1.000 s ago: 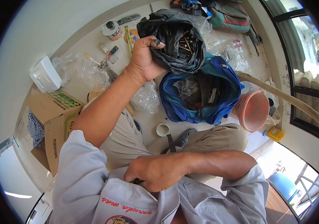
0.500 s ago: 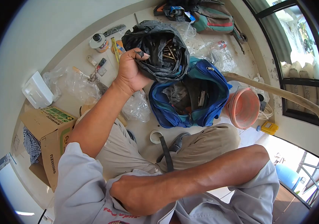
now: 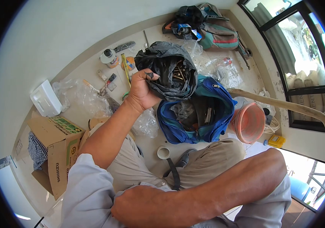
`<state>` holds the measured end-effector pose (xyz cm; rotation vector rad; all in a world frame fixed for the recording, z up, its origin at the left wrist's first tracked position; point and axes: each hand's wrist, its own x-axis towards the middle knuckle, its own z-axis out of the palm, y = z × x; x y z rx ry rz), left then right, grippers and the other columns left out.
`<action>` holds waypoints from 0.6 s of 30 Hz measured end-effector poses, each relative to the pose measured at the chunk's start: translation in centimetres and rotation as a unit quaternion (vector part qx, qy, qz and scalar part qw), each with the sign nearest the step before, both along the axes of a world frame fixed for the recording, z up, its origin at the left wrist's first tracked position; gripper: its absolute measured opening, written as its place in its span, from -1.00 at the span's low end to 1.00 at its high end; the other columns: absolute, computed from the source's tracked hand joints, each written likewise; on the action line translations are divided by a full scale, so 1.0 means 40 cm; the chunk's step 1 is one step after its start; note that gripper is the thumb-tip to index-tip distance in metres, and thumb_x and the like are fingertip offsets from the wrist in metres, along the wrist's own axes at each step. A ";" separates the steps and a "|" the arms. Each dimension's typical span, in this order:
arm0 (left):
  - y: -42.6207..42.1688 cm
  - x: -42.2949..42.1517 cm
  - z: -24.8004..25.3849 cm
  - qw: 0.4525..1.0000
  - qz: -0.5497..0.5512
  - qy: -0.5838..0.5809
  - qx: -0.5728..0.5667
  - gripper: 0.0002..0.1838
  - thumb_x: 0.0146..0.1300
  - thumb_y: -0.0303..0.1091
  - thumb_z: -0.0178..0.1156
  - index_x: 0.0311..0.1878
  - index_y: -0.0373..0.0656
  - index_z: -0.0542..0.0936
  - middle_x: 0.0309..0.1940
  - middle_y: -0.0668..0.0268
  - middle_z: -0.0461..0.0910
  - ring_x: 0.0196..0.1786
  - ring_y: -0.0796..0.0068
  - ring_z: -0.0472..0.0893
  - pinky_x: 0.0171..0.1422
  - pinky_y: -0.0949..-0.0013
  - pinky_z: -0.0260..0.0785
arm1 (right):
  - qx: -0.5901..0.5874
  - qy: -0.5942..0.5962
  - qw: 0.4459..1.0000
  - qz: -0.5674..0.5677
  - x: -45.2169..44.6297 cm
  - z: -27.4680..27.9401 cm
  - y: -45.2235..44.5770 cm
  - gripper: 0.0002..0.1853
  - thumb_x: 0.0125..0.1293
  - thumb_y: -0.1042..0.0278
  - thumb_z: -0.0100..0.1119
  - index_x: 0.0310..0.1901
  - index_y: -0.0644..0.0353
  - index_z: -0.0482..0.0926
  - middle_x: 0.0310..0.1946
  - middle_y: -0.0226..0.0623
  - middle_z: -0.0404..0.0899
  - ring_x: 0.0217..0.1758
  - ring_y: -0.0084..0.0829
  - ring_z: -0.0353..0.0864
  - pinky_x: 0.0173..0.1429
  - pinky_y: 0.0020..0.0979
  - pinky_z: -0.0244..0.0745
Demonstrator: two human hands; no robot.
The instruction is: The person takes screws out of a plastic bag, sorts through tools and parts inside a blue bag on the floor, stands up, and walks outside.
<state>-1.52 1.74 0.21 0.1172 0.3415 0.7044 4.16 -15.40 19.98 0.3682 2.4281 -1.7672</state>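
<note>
My left hand point(image 3: 142, 89) is closed around the near left rim of a black plastic bag point(image 3: 158, 57). Inside its rolled-open mouth lie several nails or screws point(image 3: 178, 72). The bag is held above the floor, just behind an open blue tool bag point(image 3: 170, 131), which contains clear plastic and some tools. My right forearm crosses my body, and my right hand point(image 3: 132, 207) rests against the left chest of my grey shirt. Its fingers are hidden there. A roll of tape point(image 3: 163, 153) and a dark strap point(image 3: 174, 174) lie between my legs.
An orange bucket point(image 3: 249, 123) stands right of the tool bag, beneath a long wooden handle point(image 3: 284, 101). At left are a cardboard box point(image 3: 61, 152) and a white container point(image 3: 46, 99). Behind are a tape measure point(image 3: 126, 68), a can point(image 3: 109, 58) and a backpack point(image 3: 217, 36).
The view has tilted up a little, so everything sits lower in it. My left hand still holds the black bag; my right hand stays at my chest.
</note>
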 end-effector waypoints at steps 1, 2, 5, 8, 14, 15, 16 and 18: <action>-0.001 0.001 0.003 1.000 -0.002 0.005 0.001 -0.44 0.00 -0.36 0.14 0.15 -0.26 0.61 0.06 0.10 0.70 0.12 0.08 0.67 0.41 -0.08 0.40 | -0.002 0.000 1.000 0.003 0.005 0.009 0.006 -0.82 0.16 0.40 0.27 -0.29 0.29 0.77 -0.33 0.07 0.73 -0.23 0.06 0.78 -0.20 -0.08 0.68; -0.003 0.002 0.005 1.000 -0.004 0.010 0.002 -0.44 0.00 -0.36 0.14 0.15 -0.26 0.61 0.06 0.09 0.70 0.12 0.08 0.67 0.40 -0.09 0.40 | -0.005 0.001 1.000 0.006 0.009 0.017 0.010 -0.82 0.16 0.40 0.26 -0.30 0.31 0.76 -0.33 0.09 0.73 -0.22 0.05 0.78 -0.19 -0.08 0.67; -0.008 0.002 0.009 1.000 0.003 0.011 -0.007 -0.45 0.01 -0.37 0.13 0.15 -0.26 0.61 0.06 0.09 0.70 0.12 0.07 0.67 0.40 -0.10 0.41 | -0.017 0.000 1.000 -0.012 0.005 0.020 0.002 -0.82 0.16 0.41 0.25 -0.31 0.33 0.76 -0.34 0.11 0.72 -0.23 0.04 0.78 -0.20 -0.07 0.67; -0.012 0.003 0.014 1.000 0.005 0.009 -0.003 -0.46 0.02 -0.38 0.13 0.16 -0.26 0.61 0.05 0.09 0.70 0.11 0.07 0.68 0.39 -0.11 0.42 | 0.009 0.003 1.000 -0.010 0.005 0.026 0.006 -0.82 0.17 0.41 0.24 -0.31 0.33 0.75 -0.35 0.08 0.73 -0.24 0.04 0.78 -0.22 -0.06 0.67; -0.015 -0.002 0.005 1.000 0.004 0.005 -0.009 -0.43 -0.02 -0.37 0.11 0.15 -0.29 0.61 0.08 0.08 0.69 0.11 0.05 0.67 0.37 -0.11 0.43 | 0.055 0.032 0.998 0.014 -0.003 0.010 -0.004 -0.82 0.17 0.40 0.24 -0.33 0.32 0.75 -0.35 0.04 0.74 -0.25 0.03 0.78 -0.23 -0.06 0.67; -0.016 -0.002 0.008 1.000 0.001 0.000 -0.011 -0.43 -0.02 -0.37 0.11 0.15 -0.29 0.61 0.08 0.08 0.69 0.10 0.06 0.67 0.36 -0.10 0.43 | 0.058 0.034 0.998 0.010 -0.004 0.008 -0.006 -0.83 0.17 0.40 0.25 -0.33 0.31 0.75 -0.36 0.04 0.74 -0.26 0.02 0.78 -0.24 -0.06 0.67; -0.017 -0.004 0.010 1.000 -0.001 -0.005 -0.012 -0.43 -0.02 -0.37 0.11 0.15 -0.29 0.61 0.08 0.08 0.69 0.10 0.07 0.67 0.36 -0.09 0.44 | 0.056 0.040 0.998 0.011 -0.005 0.006 -0.006 -0.83 0.16 0.40 0.25 -0.34 0.30 0.75 -0.36 0.03 0.74 -0.27 0.02 0.78 -0.25 -0.07 0.66; -0.017 -0.005 0.011 1.000 -0.004 -0.010 -0.016 -0.43 -0.02 -0.37 0.11 0.15 -0.29 0.61 0.07 0.08 0.70 0.09 0.07 0.67 0.35 -0.09 0.44 | 0.050 0.052 0.997 0.014 -0.007 0.005 -0.003 -0.84 0.16 0.39 0.26 -0.35 0.29 0.75 -0.36 0.02 0.74 -0.29 0.01 0.78 -0.28 -0.08 0.66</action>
